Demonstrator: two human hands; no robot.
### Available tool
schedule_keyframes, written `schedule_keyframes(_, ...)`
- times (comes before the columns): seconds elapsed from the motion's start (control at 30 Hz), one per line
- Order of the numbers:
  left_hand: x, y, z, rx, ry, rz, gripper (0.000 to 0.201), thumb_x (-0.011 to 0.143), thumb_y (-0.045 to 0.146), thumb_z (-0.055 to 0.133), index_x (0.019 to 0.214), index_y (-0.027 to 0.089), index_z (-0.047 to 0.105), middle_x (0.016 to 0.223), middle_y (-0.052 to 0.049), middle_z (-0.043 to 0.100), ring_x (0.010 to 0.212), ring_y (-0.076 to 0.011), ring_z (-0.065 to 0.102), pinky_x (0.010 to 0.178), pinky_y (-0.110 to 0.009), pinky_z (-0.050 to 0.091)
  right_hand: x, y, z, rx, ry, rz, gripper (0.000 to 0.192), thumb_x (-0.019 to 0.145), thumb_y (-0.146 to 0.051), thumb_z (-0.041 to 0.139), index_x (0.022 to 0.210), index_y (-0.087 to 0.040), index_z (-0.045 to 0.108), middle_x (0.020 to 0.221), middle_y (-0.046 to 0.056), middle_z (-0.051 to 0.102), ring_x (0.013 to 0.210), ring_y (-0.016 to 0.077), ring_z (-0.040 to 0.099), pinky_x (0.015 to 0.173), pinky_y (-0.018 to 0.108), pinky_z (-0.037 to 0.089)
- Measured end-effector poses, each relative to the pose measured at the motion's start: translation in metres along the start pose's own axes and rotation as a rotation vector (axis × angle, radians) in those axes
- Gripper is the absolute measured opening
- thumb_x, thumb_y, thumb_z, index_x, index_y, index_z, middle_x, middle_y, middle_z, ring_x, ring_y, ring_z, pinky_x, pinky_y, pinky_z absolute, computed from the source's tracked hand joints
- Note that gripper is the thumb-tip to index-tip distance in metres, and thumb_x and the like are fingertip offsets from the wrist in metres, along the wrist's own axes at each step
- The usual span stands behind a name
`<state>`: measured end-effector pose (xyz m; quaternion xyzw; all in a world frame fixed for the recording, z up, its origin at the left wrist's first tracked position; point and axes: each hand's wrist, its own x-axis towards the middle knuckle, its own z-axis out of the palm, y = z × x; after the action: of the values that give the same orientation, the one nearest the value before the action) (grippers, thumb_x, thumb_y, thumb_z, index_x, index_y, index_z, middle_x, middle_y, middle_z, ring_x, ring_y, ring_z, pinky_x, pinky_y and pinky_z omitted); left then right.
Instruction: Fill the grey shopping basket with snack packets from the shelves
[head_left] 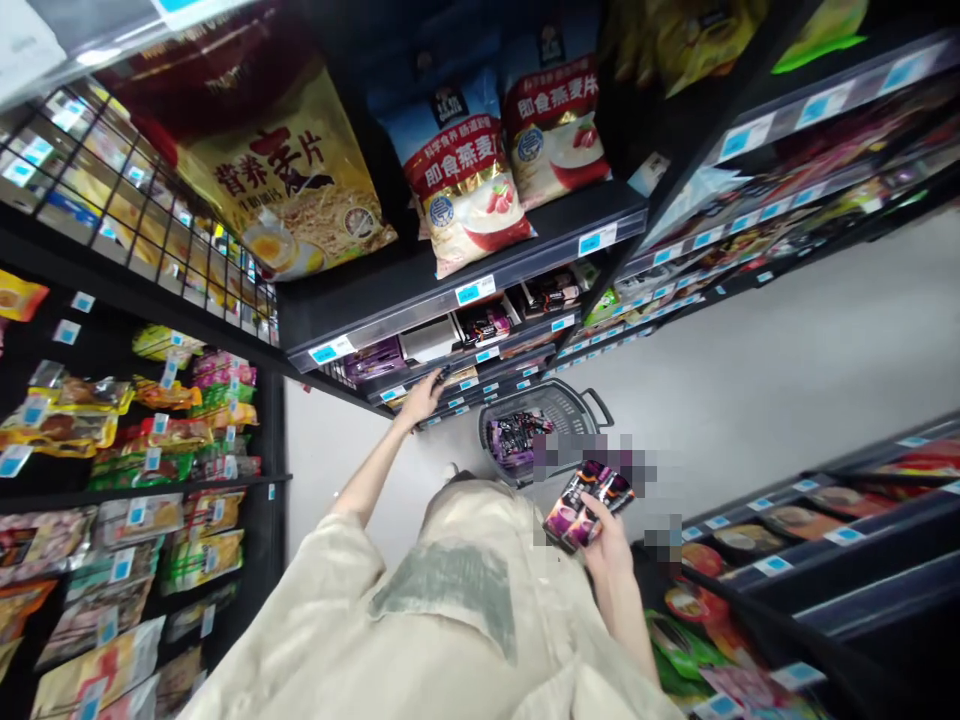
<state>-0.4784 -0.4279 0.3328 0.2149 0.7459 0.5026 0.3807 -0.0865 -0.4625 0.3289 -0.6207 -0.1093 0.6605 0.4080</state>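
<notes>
I stand in a shop aisle and look steeply down along the shelves. My left hand (421,398) reaches out to a low shelf (420,385) and touches goods at its front edge; whether it grips something I cannot tell. My right hand (606,535) is held near my body and is closed on a few dark purple and red snack packets (589,502). On the floor ahead stands a grey shopping basket (559,405) with several more purple packets (516,437) inside.
Large oat bags (465,170) and a yellow cereal bag (300,180) fill the upper shelf. Hanging snack packs (112,420) cover the rack at left. Another shelf unit (810,520) stands at right. Pale floor (787,350) runs between the shelves.
</notes>
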Motion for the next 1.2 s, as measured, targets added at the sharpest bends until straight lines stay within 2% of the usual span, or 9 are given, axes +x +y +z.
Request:
schedule_keyframes(0.17,0.075,0.044,-0.001,0.266,0.09,0.128,0.019,0.086,0.016,0.071,0.105,0.012,0.071,0.135,-0.019,0.064,0.154,-0.0312,0.034,0.13,-0.051,0.013,-0.003,-0.003,-0.009,0.058,0.122,-0.029,0.055,0.043,-0.032,0.096,0.091,-0.023,0.07,0.084,0.0,0.077,0.079,0.0254,0.075,0.075,0.039,0.065)
schedule_keyframes(0.37,0.127,0.075,0.033,0.373,-0.053,0.169,0.015,0.081,0.017,0.078,0.094,0.018,0.072,0.128,-0.019,0.067,0.156,-0.039,0.033,0.13,-0.054,0.014,-0.021,0.01,-0.017,0.147,0.238,-0.101,0.067,0.04,-0.027,0.097,0.102,-0.024,0.073,0.097,0.005,0.08,0.083,0.0309,0.077,0.077,0.049,0.067)
schedule_keyframes(0.57,0.142,0.066,0.045,0.49,-0.1,0.137,0.033,0.075,0.014,0.081,0.105,0.017,0.069,0.15,-0.019,0.059,0.16,-0.0418,0.023,0.131,-0.059,0.007,-0.038,0.018,0.0,0.182,0.275,-0.031,0.073,0.04,-0.028,0.098,0.108,-0.022,0.073,0.092,0.009,0.08,0.083,0.0376,0.078,0.082,0.056,0.066)
schedule_keyframes(0.7,0.104,0.043,0.035,0.481,-0.196,0.194,0.025,0.081,0.013,0.073,0.105,0.015,0.069,0.15,-0.019,0.059,0.156,-0.0383,0.032,0.132,-0.053,0.009,-0.038,0.007,0.028,0.171,0.188,-0.074,0.062,0.047,-0.031,0.099,0.103,-0.021,0.074,0.089,0.01,0.08,0.083,0.0367,0.078,0.081,0.051,0.065)
schedule_keyframes(0.8,0.045,0.02,0.036,0.417,-0.343,0.214,0.02,0.09,0.027,0.07,0.109,0.023,0.071,0.125,-0.011,0.073,0.132,-0.0316,0.059,0.126,-0.048,0.033,-0.029,0.0,0.049,0.089,0.078,-0.163,0.055,0.047,-0.031,0.1,0.094,-0.018,0.076,0.087,0.009,0.08,0.08,0.0311,0.077,0.08,0.046,0.063)
schedule_keyframes(0.87,-0.004,0.007,0.047,0.245,-0.516,0.157,0.027,0.091,0.04,0.073,0.114,0.026,0.072,0.109,-0.009,0.077,0.108,-0.029,0.07,0.109,-0.045,0.051,-0.021,-0.002,0.062,0.019,0.021,-0.22,0.053,0.048,-0.032,0.101,0.092,-0.016,0.077,0.09,0.008,0.081,0.079,0.0268,0.076,0.08,0.041,0.062)
schedule_keyframes(0.93,-0.053,-0.002,0.065,-0.009,-0.763,0.019,0.044,0.087,0.05,0.078,0.122,0.025,0.071,0.12,-0.012,0.076,0.108,-0.0295,0.071,0.094,-0.042,0.058,-0.017,-0.002,0.074,-0.038,-0.055,-0.246,0.05,0.052,-0.034,0.1,0.093,-0.016,0.078,0.093,0.007,0.082,0.081,0.0247,0.075,0.081,0.038,0.061)
schedule_keyframes(1.0,-0.09,-0.005,0.089,-0.15,-0.874,-0.086,0.053,0.081,0.053,0.083,0.122,0.021,0.072,0.124,-0.013,0.075,0.113,-0.0304,0.07,0.092,-0.039,0.057,-0.017,0.001,0.084,-0.098,-0.144,-0.248,0.047,0.056,-0.034,0.099,0.094,-0.015,0.079,0.093,0.007,0.082,0.082,0.0248,0.075,0.081,0.037,0.06)
schedule_keyframes(1.2,-0.119,-0.002,0.119,-0.24,-0.585,-0.129,0.044,0.076,0.051,0.087,0.1,0.018,0.071,0.097,-0.009,0.077,0.096,-0.0257,0.072,0.092,-0.035,0.055,-0.023,0.006,0.089,-0.135,-0.229,-0.241,0.048,0.059,-0.033,0.098,0.1,-0.017,0.08,0.096,0.007,0.082,0.086,0.0259,0.075,0.084,0.037,0.059)
